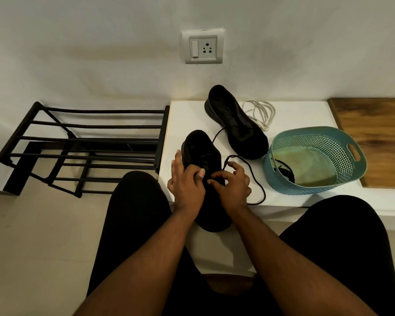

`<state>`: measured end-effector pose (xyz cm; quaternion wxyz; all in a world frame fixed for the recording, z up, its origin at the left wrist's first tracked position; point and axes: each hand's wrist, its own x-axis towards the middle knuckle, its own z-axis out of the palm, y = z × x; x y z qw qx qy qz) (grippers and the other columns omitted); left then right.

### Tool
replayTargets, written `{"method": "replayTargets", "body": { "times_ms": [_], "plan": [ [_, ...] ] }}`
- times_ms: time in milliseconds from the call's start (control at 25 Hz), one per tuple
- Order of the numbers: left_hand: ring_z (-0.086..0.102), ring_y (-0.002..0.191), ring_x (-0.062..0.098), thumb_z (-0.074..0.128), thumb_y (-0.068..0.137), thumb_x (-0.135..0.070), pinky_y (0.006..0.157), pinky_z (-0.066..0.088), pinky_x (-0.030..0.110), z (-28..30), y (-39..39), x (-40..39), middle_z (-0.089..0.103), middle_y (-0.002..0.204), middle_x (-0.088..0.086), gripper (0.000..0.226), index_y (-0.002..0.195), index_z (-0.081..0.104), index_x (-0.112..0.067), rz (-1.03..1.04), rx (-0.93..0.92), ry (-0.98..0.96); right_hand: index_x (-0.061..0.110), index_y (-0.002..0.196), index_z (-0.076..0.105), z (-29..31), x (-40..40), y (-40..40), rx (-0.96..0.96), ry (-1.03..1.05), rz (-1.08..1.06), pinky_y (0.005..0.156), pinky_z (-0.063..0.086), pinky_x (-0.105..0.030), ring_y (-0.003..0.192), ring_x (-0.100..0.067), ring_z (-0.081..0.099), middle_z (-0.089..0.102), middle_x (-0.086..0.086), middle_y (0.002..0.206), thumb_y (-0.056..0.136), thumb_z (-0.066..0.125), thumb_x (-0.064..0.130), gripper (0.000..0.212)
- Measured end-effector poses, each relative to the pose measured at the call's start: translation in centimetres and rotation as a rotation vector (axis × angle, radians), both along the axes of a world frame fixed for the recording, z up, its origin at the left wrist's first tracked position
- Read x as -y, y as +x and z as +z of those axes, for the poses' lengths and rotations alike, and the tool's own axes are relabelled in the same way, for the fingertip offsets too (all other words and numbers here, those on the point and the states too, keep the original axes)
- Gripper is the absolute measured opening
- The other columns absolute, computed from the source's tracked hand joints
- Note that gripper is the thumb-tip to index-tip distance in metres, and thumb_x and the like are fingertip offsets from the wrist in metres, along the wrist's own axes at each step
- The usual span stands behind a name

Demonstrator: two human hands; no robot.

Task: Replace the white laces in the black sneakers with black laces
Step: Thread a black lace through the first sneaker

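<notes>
A black sneaker [201, 151] lies at the front edge of the white platform [185, 119], toe hanging over the edge toward me. My left hand [186, 181] grips its left side, thumb over the eyelets. My right hand [234, 184] pinches a black lace [258, 185] at the sneaker's tongue; the lace loops out to the right across the platform. A second black sneaker [236, 123] lies farther back with no lace showing in its eyelets. White laces [260, 112] lie in a loose pile beside it.
A teal perforated basket [315, 160] with a dark item inside stands at the right. A wooden board [379, 137] lies behind it. A black metal shoe rack [82, 147] stands on the left. A wall socket [203, 46] is above. My knees flank the platform.
</notes>
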<state>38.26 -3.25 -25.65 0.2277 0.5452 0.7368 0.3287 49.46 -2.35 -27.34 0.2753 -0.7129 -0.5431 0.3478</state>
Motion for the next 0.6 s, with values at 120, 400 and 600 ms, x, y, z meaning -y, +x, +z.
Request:
{"method": "replayTargets", "body": {
  "times_ms": [120,400,600],
  "plan": [
    [0.041,0.125,0.002,0.049,0.101,-0.018,0.091,0.031,0.000,1.5,-0.7,-0.3,0.033,0.154,-0.004,0.012,0.099,0.058,-0.011,0.112,0.343,0.066,0.031,0.112,0.066,-0.3,0.6,0.3,0.056,0.097,-0.001,0.104,0.027,-0.045,0.136,-0.024,0.028,0.033,0.005,0.147,0.076,0.078,0.033,0.038],
    [0.048,0.127,0.011,0.060,0.095,-0.027,0.104,0.042,0.028,1.5,-1.8,-0.9,0.046,0.145,-0.007,0.010,0.095,0.066,-0.020,-0.028,0.514,-0.068,0.034,0.110,0.071,1.7,-1.3,0.1,-0.154,0.191,0.227,0.106,0.038,-0.048,0.121,-0.011,0.053,0.067,0.010,0.117,0.087,0.067,0.031,0.024],
    [0.061,0.093,0.016,0.067,0.087,-0.044,0.071,0.047,0.018,1.0,-1.6,-0.8,0.064,0.099,0.001,0.030,0.095,0.061,-0.016,0.173,0.356,-0.144,0.013,0.106,0.071,2.5,-1.8,1.6,-0.632,0.043,0.073,0.079,0.056,-0.022,0.084,-0.008,0.070,0.074,-0.001,0.088,0.086,0.068,0.007,0.021]
  ]
}}
